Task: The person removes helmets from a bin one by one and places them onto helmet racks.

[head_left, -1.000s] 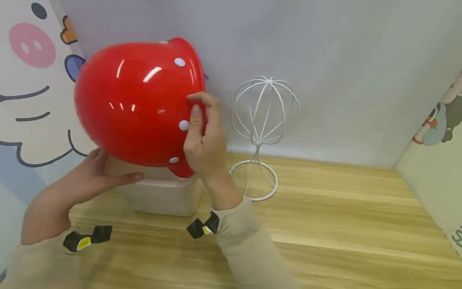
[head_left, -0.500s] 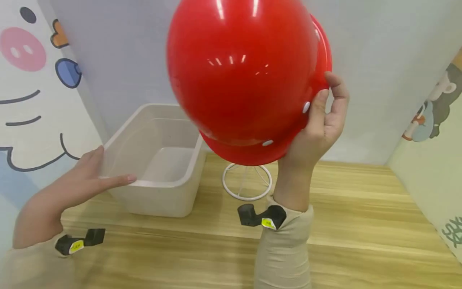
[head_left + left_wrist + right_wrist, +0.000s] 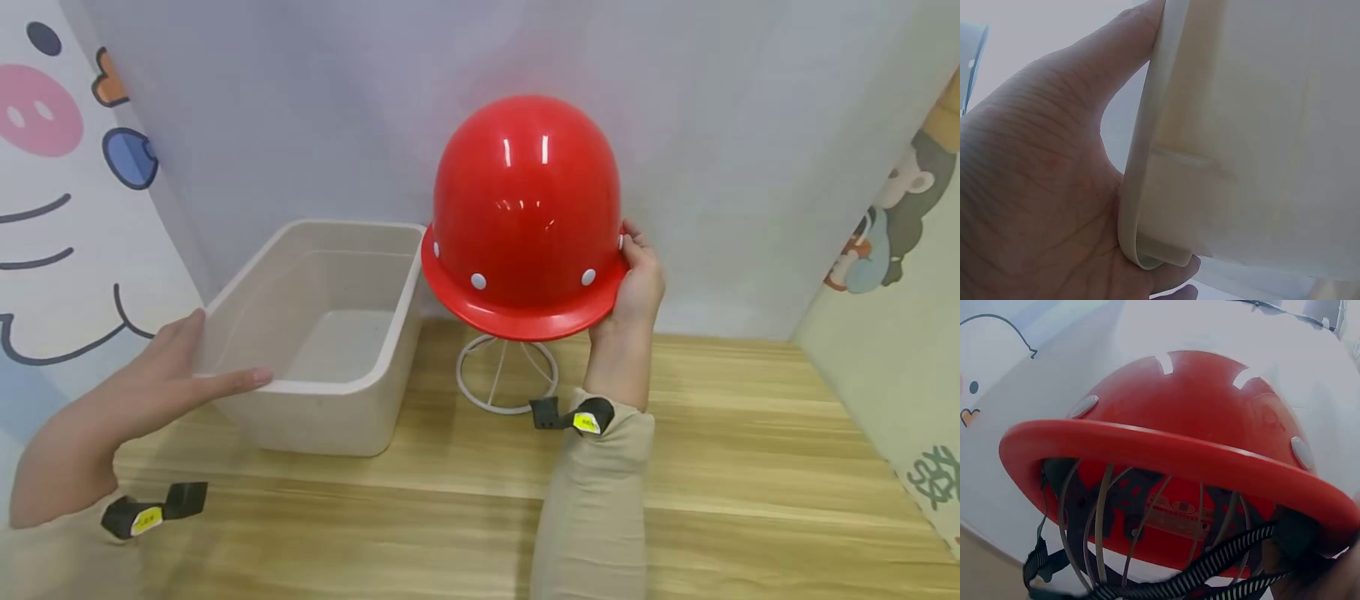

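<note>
Head view: the right hand [image 3: 636, 279] grips the red helmet [image 3: 528, 200], 4 white studs [image 3: 478, 281] showing, over the wire stand [image 3: 506, 409] on the bench [image 3: 750, 475]; the left hand [image 3: 168, 371] clasps the pale bin [image 3: 322, 421].

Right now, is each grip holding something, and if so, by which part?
The right grip holds the red hard hat by its brim; the left grip holds the beige bin by its rim, at the near left corner.

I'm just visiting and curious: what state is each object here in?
Red helmet: held, dome upward
Wire stand: upright, top inside the helmet
Plastic bin: open-topped, held at a corner
Chin strap: hanging below the helmet; whether buckled, unclear
</note>
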`<state>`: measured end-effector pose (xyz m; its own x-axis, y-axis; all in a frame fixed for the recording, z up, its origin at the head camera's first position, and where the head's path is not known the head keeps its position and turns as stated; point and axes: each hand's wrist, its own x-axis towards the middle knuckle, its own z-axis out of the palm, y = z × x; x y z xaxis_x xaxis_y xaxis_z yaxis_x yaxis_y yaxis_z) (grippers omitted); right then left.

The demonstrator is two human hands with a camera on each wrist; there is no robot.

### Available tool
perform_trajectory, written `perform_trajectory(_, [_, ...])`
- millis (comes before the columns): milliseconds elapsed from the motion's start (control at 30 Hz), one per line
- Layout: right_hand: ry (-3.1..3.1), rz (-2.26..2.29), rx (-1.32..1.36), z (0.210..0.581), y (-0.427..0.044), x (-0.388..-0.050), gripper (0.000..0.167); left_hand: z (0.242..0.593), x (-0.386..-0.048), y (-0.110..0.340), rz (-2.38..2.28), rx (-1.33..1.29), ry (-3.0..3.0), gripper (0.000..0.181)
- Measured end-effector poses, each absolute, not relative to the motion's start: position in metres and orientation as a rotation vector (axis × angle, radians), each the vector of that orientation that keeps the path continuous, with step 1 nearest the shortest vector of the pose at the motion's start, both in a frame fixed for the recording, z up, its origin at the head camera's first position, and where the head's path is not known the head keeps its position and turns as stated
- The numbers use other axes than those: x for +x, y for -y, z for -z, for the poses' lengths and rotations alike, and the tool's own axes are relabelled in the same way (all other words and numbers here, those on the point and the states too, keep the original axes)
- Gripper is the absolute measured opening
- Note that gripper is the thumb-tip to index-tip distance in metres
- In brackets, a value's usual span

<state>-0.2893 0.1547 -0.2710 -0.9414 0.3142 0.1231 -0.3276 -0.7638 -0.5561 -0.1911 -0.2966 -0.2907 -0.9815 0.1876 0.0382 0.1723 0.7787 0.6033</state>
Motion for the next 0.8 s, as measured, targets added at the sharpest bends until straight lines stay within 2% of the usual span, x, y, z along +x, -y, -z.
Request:
perform_trajectory(267, [0.829, -2.746, 0.145, 0.2738, -0.1527, -0.2907, 0.023, 0.2889, -0.1887, 0.2945, -0.965, 0.251, -2.936, 0.102])
perform_trajectory(567, [0.9, -2.71, 0.063, 0.2757, -0.1547, -0.2915, 0.023, 0.2892, -0.1885, 0.2943, -0.994, 0.269, -2.928, 0.101])
perform_trajectory(800, [1.056, -2.67, 0.097, 0.2771, -0.1592, -0.2919, 0.025, 0.2891, -0.1878, 0.2933, -1.011, 0.265, -2.923, 0.102])
